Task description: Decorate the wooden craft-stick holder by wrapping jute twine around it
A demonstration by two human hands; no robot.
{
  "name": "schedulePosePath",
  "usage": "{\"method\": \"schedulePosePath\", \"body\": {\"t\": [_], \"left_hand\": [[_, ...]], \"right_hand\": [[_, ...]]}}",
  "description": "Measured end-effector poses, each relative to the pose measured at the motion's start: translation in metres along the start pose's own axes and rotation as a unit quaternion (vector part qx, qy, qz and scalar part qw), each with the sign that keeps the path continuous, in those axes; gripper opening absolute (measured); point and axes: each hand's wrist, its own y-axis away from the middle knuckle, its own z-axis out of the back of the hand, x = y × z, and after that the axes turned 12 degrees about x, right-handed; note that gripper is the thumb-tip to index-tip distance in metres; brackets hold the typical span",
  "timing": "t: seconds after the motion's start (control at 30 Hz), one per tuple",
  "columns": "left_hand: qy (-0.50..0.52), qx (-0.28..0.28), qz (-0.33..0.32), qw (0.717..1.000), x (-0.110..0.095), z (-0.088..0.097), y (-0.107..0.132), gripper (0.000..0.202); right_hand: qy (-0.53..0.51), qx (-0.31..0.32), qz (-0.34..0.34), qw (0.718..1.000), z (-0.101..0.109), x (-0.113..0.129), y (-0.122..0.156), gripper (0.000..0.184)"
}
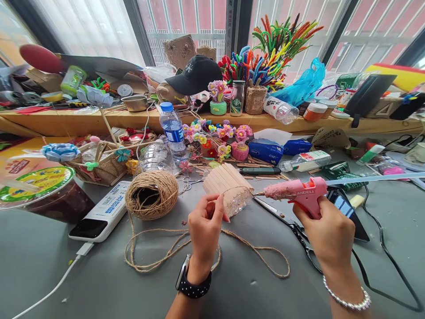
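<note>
My right hand (327,232) is closed round the handle of a pink hot glue gun (294,191), whose nozzle touches the rim of a clear plastic cup covered with wooden craft sticks (227,182). The cup lies on its side on the grey table. My left hand (206,226) grips the cup's near end, fingers pinched on the sticks. A ball of jute twine (152,194) sits to the left, and its loose end (206,257) loops across the table under my wrists.
Scissors (292,228) and a dark phone (348,212) lie under my right hand. A white power bank (102,212), a water bottle (172,130), a basket of crafts (102,166), pipe-cleaner flowers (229,139) and a cluttered wooden shelf (133,118) surround the work area.
</note>
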Motion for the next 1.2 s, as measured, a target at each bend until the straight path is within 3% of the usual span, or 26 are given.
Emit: {"method": "schedulePosePath", "body": {"t": [1.2], "left_hand": [[-0.002, -0.005, -0.003, 1.000, -0.0001, -0.0002, -0.0002, 0.018]], "right_hand": [[0.016, 0.026, -0.003, 1.000, 0.0018, -0.0011, -0.0004, 0.022]]}}
